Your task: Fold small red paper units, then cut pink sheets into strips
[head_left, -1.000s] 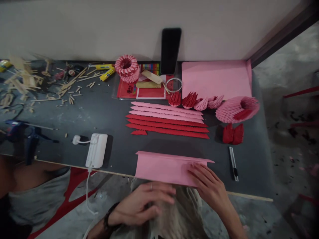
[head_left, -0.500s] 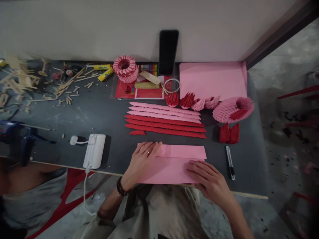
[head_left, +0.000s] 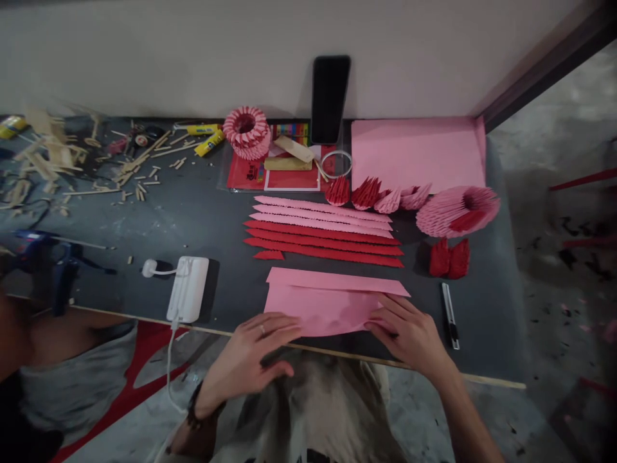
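A folded pink paper sheet [head_left: 328, 297] lies near the front edge of the dark table [head_left: 193, 218]. My right hand [head_left: 409, 331] rests on its right end, fingertips pinching the lower right corner. At the paper's lower left edge my left hand [head_left: 253, 357] has loosely spread fingers touching the curling near edge. The near half of the sheet bulges upward between my hands.
Pink and red paper strips [head_left: 322, 231] lie behind the sheet. A box cutter [head_left: 450, 315] lies to the right, a white power bank [head_left: 187, 297] to the left. Folded paper pieces [head_left: 457, 211], pink sheets [head_left: 417, 151], a phone [head_left: 330, 96], glue tubes and wood scraps stand farther back.
My left hand slid from the paper's upper left back to the near edge. The near half of the sheet has lifted and curled.
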Motion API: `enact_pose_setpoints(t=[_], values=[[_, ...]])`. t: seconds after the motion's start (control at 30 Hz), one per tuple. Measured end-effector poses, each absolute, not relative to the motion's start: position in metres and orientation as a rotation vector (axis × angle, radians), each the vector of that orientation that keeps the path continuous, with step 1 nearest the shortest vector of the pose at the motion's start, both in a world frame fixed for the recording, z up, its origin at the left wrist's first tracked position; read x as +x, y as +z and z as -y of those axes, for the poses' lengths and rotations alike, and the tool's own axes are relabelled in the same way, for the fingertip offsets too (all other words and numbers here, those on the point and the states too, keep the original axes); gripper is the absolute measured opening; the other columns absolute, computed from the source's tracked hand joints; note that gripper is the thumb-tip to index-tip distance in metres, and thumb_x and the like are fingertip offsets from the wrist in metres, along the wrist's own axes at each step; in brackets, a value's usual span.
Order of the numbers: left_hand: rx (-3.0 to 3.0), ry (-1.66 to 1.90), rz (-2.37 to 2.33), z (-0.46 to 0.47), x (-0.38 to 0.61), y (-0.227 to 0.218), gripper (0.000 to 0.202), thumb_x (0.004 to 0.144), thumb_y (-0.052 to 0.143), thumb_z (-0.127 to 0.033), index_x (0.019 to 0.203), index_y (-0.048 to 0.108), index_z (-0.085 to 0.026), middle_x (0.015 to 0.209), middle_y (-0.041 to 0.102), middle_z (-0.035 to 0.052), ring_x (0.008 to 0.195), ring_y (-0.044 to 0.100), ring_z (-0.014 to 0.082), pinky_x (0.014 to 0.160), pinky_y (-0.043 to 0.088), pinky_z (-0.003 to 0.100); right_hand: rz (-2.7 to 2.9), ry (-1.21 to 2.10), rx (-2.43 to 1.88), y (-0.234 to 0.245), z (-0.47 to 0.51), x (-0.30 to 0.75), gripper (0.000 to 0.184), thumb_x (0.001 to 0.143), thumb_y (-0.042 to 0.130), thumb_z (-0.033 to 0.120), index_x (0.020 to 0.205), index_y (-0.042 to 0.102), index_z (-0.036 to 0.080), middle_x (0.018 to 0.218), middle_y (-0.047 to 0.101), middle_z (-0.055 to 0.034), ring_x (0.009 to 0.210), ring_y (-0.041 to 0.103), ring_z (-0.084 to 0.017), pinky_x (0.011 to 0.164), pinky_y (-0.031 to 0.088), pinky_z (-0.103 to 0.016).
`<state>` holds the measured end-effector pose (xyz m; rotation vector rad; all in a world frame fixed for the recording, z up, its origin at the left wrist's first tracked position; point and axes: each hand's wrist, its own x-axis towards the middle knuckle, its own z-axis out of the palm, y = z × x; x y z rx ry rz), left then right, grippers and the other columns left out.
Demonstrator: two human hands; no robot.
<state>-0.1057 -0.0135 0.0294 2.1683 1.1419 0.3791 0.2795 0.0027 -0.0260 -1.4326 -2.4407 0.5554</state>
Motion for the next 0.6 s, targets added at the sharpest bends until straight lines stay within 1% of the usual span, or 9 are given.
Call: enact_pose_setpoints(t=[0.07, 0.1, 0.2, 0.27, 0.33, 0.37, 0.43, 0.5, 0.6], values=[[2.183, 0.284, -1.209, 0.012, -0.101, 0.017, 0.048, 0.1, 0.069, -0.041, 0.147, 0.066, -0.034, 0.144, 0.075, 0.006, 0.133, 0.07, 0.0286, 0.113, 0.06, 0.048, 2.377, 0.627, -1.462, -0.028, -0.007, 0.28, 0.014, 0.1, 0.069, 0.033, 0.099, 0.08, 0.026, 0.11, 0.083, -0.0064, 0.107, 0.078, -0.025, 0.091, 0.064, -0.035], [2.157, 0.294, -1.244, 0.009, -0.1, 0.01, 0.043, 0.101, 0.068, -0.038, 0.144, 0.068, -0.032, 0.14, 0.077, 0.0058, 0.128, 0.073, 0.0273, 0.11, 0.061, 0.047, 2.325, 0.665, -1.477, -0.029, -0.009, 0.28, 0.014, 0.1, 0.069, 0.035, 0.099, 0.08, 0.026, 0.105, 0.083, -0.0053, 0.101, 0.079, -0.024, 0.09, 0.064, -0.035], [1.951, 0.399, -1.38, -0.002, -0.101, -0.01, 0.03, 0.104, 0.062, -0.033, 0.132, 0.075, -0.029, 0.127, 0.082, 0.005, 0.114, 0.079, 0.0229, 0.102, 0.065, 0.04, 2.15, 0.773, -1.523, -0.031, -0.011, 0.281, 0.017, 0.099, 0.071, 0.041, 0.102, 0.079, 0.026, 0.103, 0.083, -0.004, 0.096, 0.079, -0.021, 0.087, 0.065, -0.033], [1.777, 0.439, -1.462, -0.008, -0.103, -0.015, 0.032, 0.103, 0.064, -0.033, 0.133, 0.074, -0.029, 0.121, 0.084, 0.0042, 0.107, 0.081, 0.022, 0.097, 0.066, 0.037, 2.072, 0.82, -1.543, -0.03, -0.013, 0.282, 0.018, 0.099, 0.071, 0.042, 0.102, 0.079, 0.026, 0.102, 0.083, -0.0038, 0.095, 0.079, -0.021, 0.086, 0.064, -0.033], [1.637, 0.438, -1.541, -0.011, -0.101, -0.014, 0.038, 0.1, 0.068, -0.035, 0.136, 0.071, -0.027, 0.117, 0.085, 0.0035, 0.105, 0.082, 0.0227, 0.093, 0.066, 0.035, 2.031, 0.864, -1.55, -0.029, -0.013, 0.283, 0.021, 0.101, 0.068, 0.042, 0.099, 0.08, 0.025, 0.099, 0.082, -0.0041, 0.092, 0.079, -0.021, 0.082, 0.064, -0.033], [1.594, 0.434, -1.587, -0.011, -0.099, -0.013, 0.039, 0.098, 0.07, -0.036, 0.135, 0.07, -0.026, 0.115, 0.086, 0.0033, 0.105, 0.082, 0.0231, 0.092, 0.065, 0.034, 2.012, 0.886, -1.557, -0.029, -0.013, 0.283, 0.023, 0.102, 0.066, 0.042, 0.097, 0.08, 0.025, 0.097, 0.082, -0.0043, 0.089, 0.078, -0.021, 0.078, 0.063, -0.033], [1.567, 0.419, -1.674, -0.012, -0.093, -0.01, 0.033, 0.097, 0.069, -0.037, 0.127, 0.072, -0.025, 0.115, 0.085, 0.0031, 0.106, 0.081, 0.0237, 0.09, 0.063, 0.032, 1.978, 0.893, -1.591, -0.029, -0.012, 0.283, 0.027, 0.103, 0.062, 0.041, 0.09, 0.079, 0.024, 0.09, 0.081, -0.0039, 0.084, 0.076, -0.021, 0.074, 0.061, -0.034], [1.584, 0.394, -1.733, -0.012, -0.087, -0.008, 0.026, 0.098, 0.066, -0.034, 0.12, 0.073, -0.024, 0.114, 0.085, 0.0035, 0.105, 0.08, 0.0236, 0.09, 0.061, 0.032, 1.955, 0.83, -1.636, -0.029, -0.01, 0.282, 0.029, 0.103, 0.064, 0.043, 0.085, 0.077, 0.025, 0.085, 0.078, -0.0028, 0.081, 0.073, -0.02, 0.077, 0.06, -0.036], [1.632, 0.343, -1.785, -0.012, -0.081, -0.007, 0.023, 0.099, 0.063, -0.031, 0.118, 0.073, -0.023, 0.109, 0.084, 0.0042, 0.099, 0.08, 0.0232, 0.086, 0.059, 0.031, 1.946, 0.688, -1.692, -0.032, -0.007, 0.279, 0.029, 0.1, 0.069, 0.048, 0.082, 0.074, 0.026, 0.083, 0.075, -0.0019, 0.082, 0.069, -0.021, 0.084, 0.058, -0.04]])
